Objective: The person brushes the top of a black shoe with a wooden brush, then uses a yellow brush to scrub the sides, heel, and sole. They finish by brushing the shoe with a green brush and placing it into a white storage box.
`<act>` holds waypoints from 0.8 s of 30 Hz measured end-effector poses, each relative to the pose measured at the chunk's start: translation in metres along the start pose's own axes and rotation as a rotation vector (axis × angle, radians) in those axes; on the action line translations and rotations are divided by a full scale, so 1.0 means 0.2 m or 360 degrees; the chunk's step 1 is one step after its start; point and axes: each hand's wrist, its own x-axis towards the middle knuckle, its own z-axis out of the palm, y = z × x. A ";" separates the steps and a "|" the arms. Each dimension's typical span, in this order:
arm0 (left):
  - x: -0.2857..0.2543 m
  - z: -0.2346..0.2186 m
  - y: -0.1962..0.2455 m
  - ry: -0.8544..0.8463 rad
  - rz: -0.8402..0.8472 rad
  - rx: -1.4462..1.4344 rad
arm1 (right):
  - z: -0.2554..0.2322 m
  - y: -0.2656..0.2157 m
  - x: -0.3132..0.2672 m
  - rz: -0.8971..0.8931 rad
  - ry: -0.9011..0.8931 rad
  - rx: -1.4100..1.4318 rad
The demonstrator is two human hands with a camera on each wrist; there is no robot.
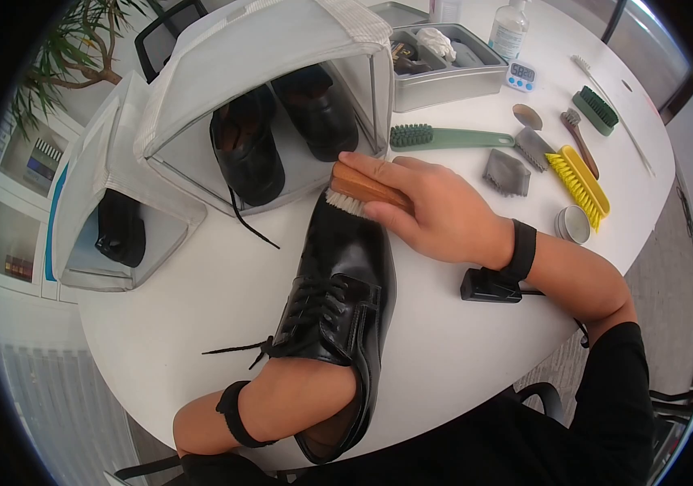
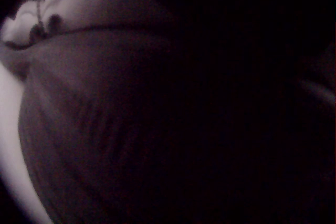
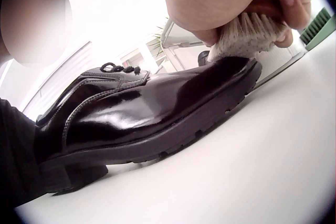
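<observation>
A glossy black lace-up shoe points away from me across the white table. My left hand reaches into its opening, fingers hidden inside. Between thumb and fingers, my right hand grips a wooden shoe brush by its block. The pale bristles meet the top of the toe in the right wrist view. Black laces are tied over the tongue, one end trailing left. The left wrist view is mostly dark, with part of the shoe filling it.
Beyond the toe, a grey fabric box holds black shoes; another box stands left. At right lie a green brush, a yellow brush, grey cloth pieces and a round tin. A metal case stands behind.
</observation>
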 end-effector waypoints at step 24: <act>-0.02 0.01 -0.01 -0.0080 -0.0021 -0.0015 | 0.00 0.00 0.00 -0.0003 0.0003 0.0034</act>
